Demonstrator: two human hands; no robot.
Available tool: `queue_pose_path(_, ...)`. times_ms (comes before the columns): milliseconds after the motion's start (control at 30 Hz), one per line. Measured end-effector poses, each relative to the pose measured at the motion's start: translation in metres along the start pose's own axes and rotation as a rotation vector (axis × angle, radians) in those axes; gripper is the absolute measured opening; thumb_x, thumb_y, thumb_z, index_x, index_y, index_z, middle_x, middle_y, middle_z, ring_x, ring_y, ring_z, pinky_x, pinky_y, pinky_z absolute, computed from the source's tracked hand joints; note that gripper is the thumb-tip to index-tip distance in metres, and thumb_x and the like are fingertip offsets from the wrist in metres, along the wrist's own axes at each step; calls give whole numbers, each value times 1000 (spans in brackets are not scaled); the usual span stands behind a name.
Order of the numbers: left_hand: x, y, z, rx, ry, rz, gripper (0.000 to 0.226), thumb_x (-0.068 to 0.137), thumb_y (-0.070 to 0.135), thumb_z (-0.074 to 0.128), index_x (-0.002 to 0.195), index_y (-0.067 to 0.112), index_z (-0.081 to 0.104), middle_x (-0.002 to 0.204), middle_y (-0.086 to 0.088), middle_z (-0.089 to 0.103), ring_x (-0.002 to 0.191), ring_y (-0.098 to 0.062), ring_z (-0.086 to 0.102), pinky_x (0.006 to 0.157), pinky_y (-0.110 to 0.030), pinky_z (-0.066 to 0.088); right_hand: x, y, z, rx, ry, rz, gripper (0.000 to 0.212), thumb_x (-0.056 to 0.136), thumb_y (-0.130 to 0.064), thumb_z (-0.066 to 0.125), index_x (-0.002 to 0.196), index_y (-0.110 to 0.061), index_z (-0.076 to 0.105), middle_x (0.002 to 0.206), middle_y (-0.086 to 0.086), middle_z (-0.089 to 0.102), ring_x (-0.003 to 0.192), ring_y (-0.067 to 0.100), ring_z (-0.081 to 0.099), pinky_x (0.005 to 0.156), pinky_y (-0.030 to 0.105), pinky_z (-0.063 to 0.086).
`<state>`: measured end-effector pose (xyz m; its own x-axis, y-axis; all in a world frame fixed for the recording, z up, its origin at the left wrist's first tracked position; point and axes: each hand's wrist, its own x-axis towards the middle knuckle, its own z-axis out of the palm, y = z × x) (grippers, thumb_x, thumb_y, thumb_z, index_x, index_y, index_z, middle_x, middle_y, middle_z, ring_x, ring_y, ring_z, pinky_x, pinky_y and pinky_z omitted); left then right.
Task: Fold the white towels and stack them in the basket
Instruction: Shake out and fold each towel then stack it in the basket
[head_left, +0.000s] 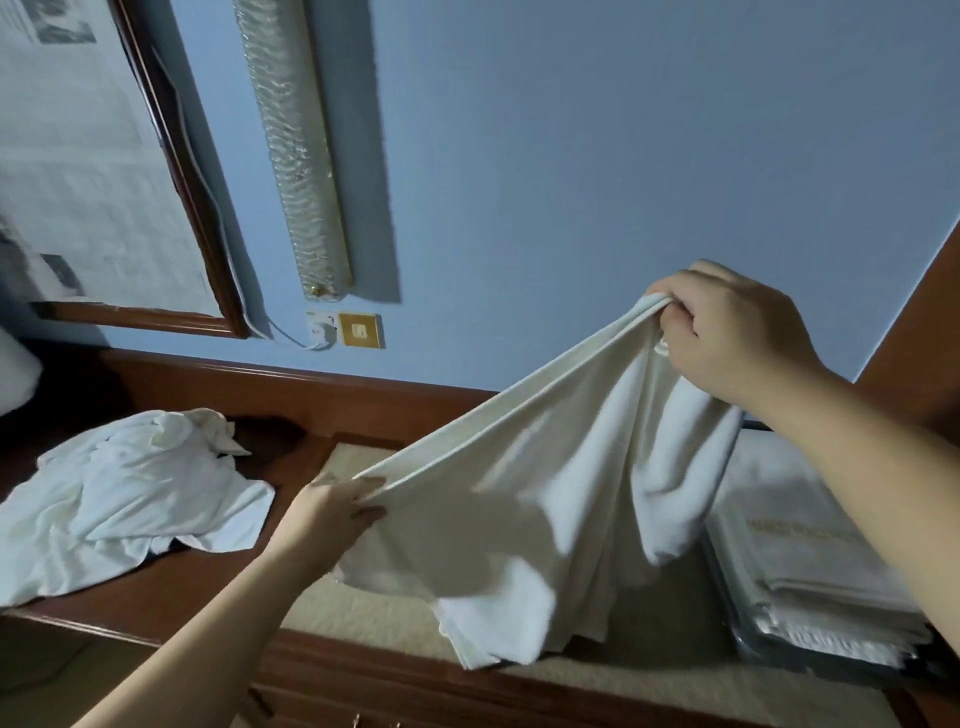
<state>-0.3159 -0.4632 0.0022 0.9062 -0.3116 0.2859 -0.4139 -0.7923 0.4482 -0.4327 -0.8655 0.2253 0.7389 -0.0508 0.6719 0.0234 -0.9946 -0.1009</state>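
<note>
- Where it lies crumpled at the left of the dark brown wooden surface, the loose heap of white cloth towels looks soft, light and limp; it would need spreading before any fold.
- The left hand has its grip pinched on the lower end of the top hem of the raised white terry towel.
- This towel sags between both hands, floppy, best held at the hem corners.
- The right hand grips the bunched upper corner.
- Folded white towels fill the dark-rimmed basket at right.
</note>
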Motion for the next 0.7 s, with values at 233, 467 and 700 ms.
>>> queue_pose_path(233, 16, -13, -94, 23, 221, 195, 21, 89, 48, 78, 84, 31, 66, 78, 14, 63, 69, -11, 61, 60, -29, 50, 5, -3, -28, -23, -48, 116, 28, 98, -17, 46, 107, -28, 70, 108, -6, 64, 98, 27, 61, 75, 34, 43)
queue_pose_path(467, 25, -23, -167, 205, 18, 184, 49, 94, 19, 73, 117, 35, 33, 78, 7, 64, 58, -13, 58, 56, -34, 47, -16, -31, -63, -146, -250, 179, 19, 100, -26, 44, 99, -33, 62, 102, -11, 58, 94, 22, 59, 77, 35, 46)
queue_pose_path(700, -2, -25, -207, 333, -362, 110, 45, 87, 0, 54, 65, 38, 63, 85, 16, 68, 89, -11, 64, 81, -30, 50, -58, -73, -129, 277, -563, 283, 17, 95, -15, 67, 85, -24, 78, 85, 1, 75, 84, 19, 66, 84, 37, 47)
